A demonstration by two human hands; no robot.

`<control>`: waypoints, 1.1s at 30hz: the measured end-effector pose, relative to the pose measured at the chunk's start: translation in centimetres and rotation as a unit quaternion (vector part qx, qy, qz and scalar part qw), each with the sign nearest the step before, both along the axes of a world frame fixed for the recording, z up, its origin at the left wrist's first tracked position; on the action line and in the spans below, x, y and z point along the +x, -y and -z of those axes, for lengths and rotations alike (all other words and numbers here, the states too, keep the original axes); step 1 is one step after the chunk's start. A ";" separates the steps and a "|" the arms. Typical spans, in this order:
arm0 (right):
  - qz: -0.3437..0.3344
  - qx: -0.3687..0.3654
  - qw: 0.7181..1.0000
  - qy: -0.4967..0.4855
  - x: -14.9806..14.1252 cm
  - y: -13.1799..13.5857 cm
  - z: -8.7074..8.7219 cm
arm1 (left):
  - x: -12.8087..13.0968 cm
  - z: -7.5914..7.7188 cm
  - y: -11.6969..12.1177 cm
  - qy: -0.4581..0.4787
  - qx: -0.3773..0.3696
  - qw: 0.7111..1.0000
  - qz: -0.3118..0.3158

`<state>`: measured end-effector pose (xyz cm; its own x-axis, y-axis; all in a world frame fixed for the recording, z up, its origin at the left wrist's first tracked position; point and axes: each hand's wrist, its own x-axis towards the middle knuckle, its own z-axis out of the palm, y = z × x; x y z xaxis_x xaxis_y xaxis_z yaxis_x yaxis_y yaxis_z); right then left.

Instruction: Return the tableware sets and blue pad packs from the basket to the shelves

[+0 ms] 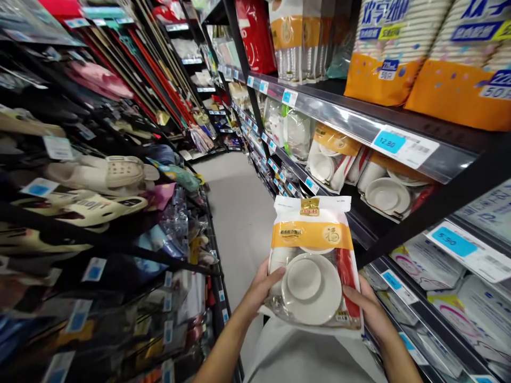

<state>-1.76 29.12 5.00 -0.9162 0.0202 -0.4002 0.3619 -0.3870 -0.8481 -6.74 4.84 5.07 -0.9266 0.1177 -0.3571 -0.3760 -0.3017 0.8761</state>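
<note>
A clear-fronted pack of disposable tableware [312, 287] is held up in front of my body, its printed face toward me. White plates or bowls show through its window, with an orange band above and a red strip along the right. My left hand [261, 287] grips the lower left side, thumb on the front. On the opposite side my right hand [367, 300] is closed round the edge, its thumb also on the front. The other fingers of both hands are mostly behind the pack.
On the right, a shelf [319, 109] bears price tags, with orange packs of paper cups [379, 58] above and similar tableware packs [387, 194] below. To the left, racks hold clogs [115, 173] and bagged goods. A grey aisle floor [231, 213] runs ahead between them.
</note>
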 end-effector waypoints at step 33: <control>0.322 0.179 0.929 -0.026 -10.5 15.2 0.4 | -25.1 2.7 6.0 -0.148 -0.013 0.887 0.437</control>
<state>-12.21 13.92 4.65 -0.6854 0.6949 -0.2176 0.1079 -0.1987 -0.9741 -31.84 -1.12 2.36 -0.5398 0.8323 -0.1262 -0.2074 0.0138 0.9782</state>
